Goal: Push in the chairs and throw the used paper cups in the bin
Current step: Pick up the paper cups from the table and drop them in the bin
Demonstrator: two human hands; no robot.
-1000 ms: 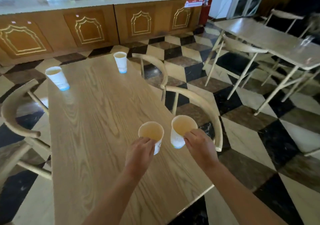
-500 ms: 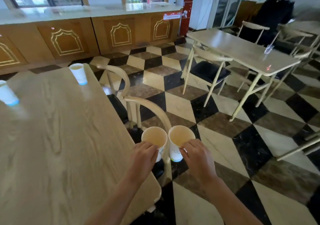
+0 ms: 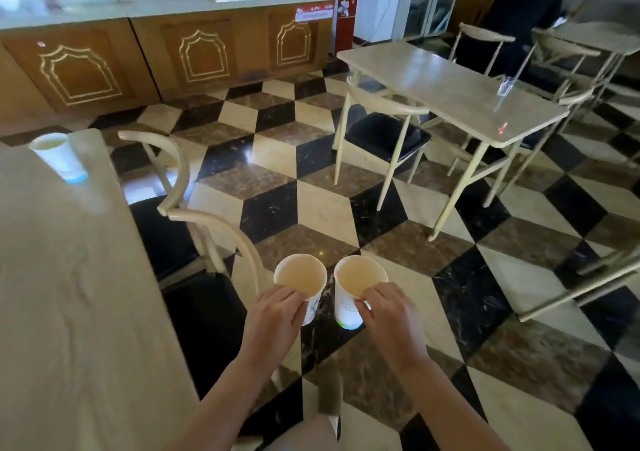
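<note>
From the head view, the two paper cups that stood over the tabletop [image 3: 69, 277] a second ago now hang over the checkered floor [image 3: 311, 204]: the left hand [image 3: 277, 315] has its fingers clamped on the left cup [image 3: 300, 279], the right hand [image 3: 391, 312] on the right cup [image 3: 358, 286], so I judge the carry to the bin, not in view, has begun. Both are thin white tapered cups, seemingly empty with tan-stained insides; a third cup [image 3: 59, 157] remains on the smooth pale woodgrain, beside curved-back wooden chairs [image 3: 207, 222] with dark seats.

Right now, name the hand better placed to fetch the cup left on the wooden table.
Left. The left hand is nearer the table and its remaining cup, though both hands hold cups; the right hand would cross over.
</note>
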